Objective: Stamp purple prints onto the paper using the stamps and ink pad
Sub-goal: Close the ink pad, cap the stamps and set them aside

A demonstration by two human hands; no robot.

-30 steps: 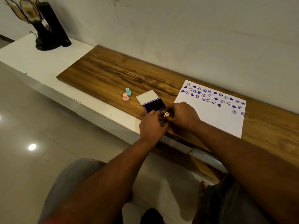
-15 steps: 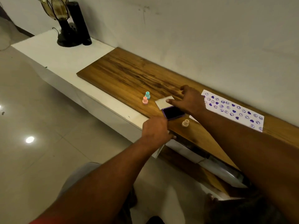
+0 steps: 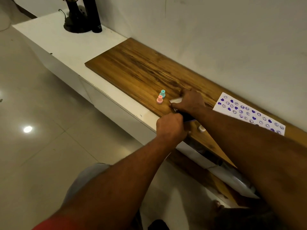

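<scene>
The purple ink pad (image 3: 188, 118) lies on the wooden board, mostly hidden by my hands. My right hand (image 3: 189, 102) reaches across it, with thumb and fingers closed around its white hinged lid (image 3: 176, 100). My left hand (image 3: 172, 128) is curled into a fist against the pad's near edge and seems to hold it. A cream stamp (image 3: 201, 128) stands loose beside my right forearm. A teal stamp (image 3: 162, 93) and a pink stamp (image 3: 159, 99) stand together left of the pad. The white paper (image 3: 249, 112), with rows of purple hearts and smiley faces, lies to the right.
The wooden board (image 3: 136, 68) rests on a long white ledge (image 3: 54, 39) against the wall. A dark lamp base (image 3: 74, 22) and a black cylinder (image 3: 93, 15) stand at the ledge's far left end. Shiny floor tiles (image 3: 41, 146) lie below.
The cream stamp left my hands and now stands on the board. My right hand moved left onto the ink pad lid. My left hand went to the pad's near edge.
</scene>
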